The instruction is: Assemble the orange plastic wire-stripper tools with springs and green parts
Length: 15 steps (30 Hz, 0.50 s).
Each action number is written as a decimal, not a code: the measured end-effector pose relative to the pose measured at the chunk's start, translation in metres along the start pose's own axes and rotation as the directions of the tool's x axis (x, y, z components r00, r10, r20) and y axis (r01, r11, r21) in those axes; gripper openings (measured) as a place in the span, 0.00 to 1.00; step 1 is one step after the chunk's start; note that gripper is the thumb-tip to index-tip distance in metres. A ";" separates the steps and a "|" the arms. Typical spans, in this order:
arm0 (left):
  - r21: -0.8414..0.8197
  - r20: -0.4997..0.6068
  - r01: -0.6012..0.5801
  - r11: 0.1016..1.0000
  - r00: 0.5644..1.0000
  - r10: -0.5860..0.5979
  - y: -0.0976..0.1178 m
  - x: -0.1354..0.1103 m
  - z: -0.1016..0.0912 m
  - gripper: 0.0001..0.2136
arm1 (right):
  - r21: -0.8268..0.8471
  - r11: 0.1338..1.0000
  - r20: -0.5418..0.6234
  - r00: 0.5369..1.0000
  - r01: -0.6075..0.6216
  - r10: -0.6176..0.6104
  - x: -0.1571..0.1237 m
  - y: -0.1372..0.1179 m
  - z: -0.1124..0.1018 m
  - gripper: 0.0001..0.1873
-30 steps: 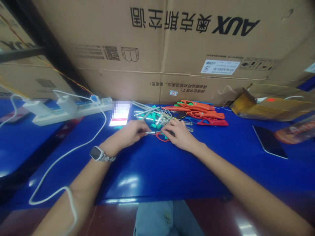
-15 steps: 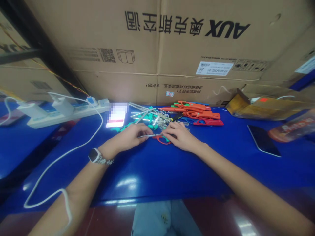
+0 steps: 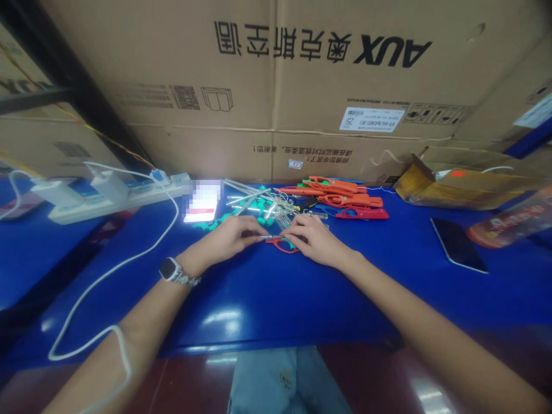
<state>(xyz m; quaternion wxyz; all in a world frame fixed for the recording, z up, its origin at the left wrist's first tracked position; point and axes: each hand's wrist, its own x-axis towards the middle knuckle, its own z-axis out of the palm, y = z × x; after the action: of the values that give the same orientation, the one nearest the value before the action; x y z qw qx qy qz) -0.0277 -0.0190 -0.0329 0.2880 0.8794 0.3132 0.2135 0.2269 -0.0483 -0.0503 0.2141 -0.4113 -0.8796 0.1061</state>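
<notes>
Metal piece (image 3: 269,236): pinched by left hand (image 3: 239,237) beside red casing (image 3: 272,241)!
Right hand (image 3: 314,238): hid its grip.
Pinch: loosening risked a slip.

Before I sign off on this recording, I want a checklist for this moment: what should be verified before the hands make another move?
1. Left hand on the thin metal part: ok, fingertips pinch its end.
2. Right hand on the red looped piece: ok, fingers cover its right end.
3. Metal part seated in the red piece: cannot tell, too small and partly hidden by fingers.
4. Loose green parts well apart from the hands: not ok, they lie just beyond the fingers.
5. White cable clear of the left forearm: not ok, it crosses the forearm in this view; contact cannot be told.
6. Dark phone apart from both hands: ok, off to the right.
</notes>
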 end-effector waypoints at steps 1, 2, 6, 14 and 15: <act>-0.013 0.008 -0.007 1.000 1.000 0.007 -0.001 0.000 0.000 0.08 | 0.002 1.000 0.000 1.000 0.001 -0.001 0.000 0.000 0.000 0.12; -0.031 0.017 -0.009 0.999 1.000 0.009 -0.002 0.000 0.001 0.08 | 0.003 1.000 0.000 1.000 0.002 -0.002 -0.001 0.000 0.000 0.12; -0.063 0.025 -0.016 0.998 1.000 0.018 -0.006 0.001 0.004 0.08 | -0.002 1.000 0.005 1.000 0.000 0.000 -0.001 0.000 0.000 0.12; 0.089 0.039 -0.073 0.993 0.997 0.069 -0.005 0.001 0.004 0.09 | 0.058 0.998 -0.001 1.000 -0.031 0.031 -0.001 -0.002 -0.001 0.10; 0.098 0.035 -0.075 0.992 0.997 0.072 -0.005 0.001 0.004 0.09 | 0.079 0.996 -0.009 0.999 -0.038 0.039 -0.001 -0.002 -0.002 0.08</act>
<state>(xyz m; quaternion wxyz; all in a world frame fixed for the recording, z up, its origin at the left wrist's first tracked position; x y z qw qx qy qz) -0.0268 -0.0167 -0.0388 0.2408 0.9069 0.2861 0.1943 0.2268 -0.0505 -0.0478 0.2329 -0.4201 -0.8654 0.1427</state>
